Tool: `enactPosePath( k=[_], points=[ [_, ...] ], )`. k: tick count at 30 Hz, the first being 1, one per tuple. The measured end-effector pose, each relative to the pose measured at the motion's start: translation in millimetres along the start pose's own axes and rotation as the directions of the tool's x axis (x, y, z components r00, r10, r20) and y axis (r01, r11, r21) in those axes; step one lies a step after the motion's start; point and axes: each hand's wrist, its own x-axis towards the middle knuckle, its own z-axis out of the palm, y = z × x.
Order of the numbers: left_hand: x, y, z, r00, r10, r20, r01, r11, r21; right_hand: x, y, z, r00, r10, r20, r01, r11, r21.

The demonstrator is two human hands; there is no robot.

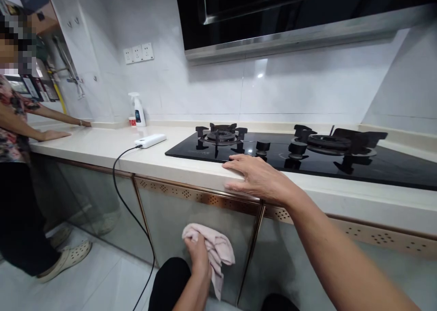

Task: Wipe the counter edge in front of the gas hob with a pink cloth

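In the head view my left hand [198, 255] is low in front of a glossy cabinet door [164, 206], its fingers closed on a pale pink cloth [218, 243]. The cloth hangs down in folds beside my wrist; whether it presses on the door I cannot tell. Higher up, my right hand [257, 176] rests over the front edge of the white countertop [191, 169], fingers stretched out and holding nothing. Its fingertips lie close to the front edge of the black gas hob [273, 163].
A range hood [290, 38] overhangs the hob. On the counter lies a white power bank [150, 141], whose black cable [131, 213] droops past the cabinets. Behind it stands a spray bottle [138, 110]. At the left a person [15, 133] leans both hands on the counter.
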Motion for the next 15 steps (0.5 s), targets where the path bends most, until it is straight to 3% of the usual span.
enactPosePath(
  k=[3,6,7,9,12,13,15],
  points=[
    [-6,43,7,0.964,0.264,-0.027,-0.259,0.958,0.122,0,0,0,1.0,0.006,-0.005,-0.006,1.0,0.007],
    [-27,59,22,0.821,0.57,0.039,-0.561,0.791,0.244,0,-1,-1,1.0,-0.003,-0.011,0.004,1.0,0.018],
    [-36,57,27,0.744,0.661,0.099,-0.658,0.698,0.282,0,-2,-1,1.0,-0.005,-0.014,0.005,1.0,0.02],
    [-52,48,36,0.546,0.797,0.26,-0.824,0.455,0.338,0,-2,-2,1.0,-0.002,-0.017,0.002,1.0,0.016],
    [-63,26,40,0.226,0.858,0.46,-0.943,0.076,0.323,0,-3,-2,1.0,0.006,-0.011,-0.006,1.0,0.002],
    [-63,19,38,0.156,0.85,0.503,-0.951,-0.008,0.308,0,-4,-2,1.0,0.008,-0.008,-0.008,1.0,0.0],
    [-58,3,31,0.068,0.817,0.573,-0.953,-0.117,0.279,-1,-4,-2,1.0,0.016,-0.002,-0.016,1.0,0.004]
  ],
)
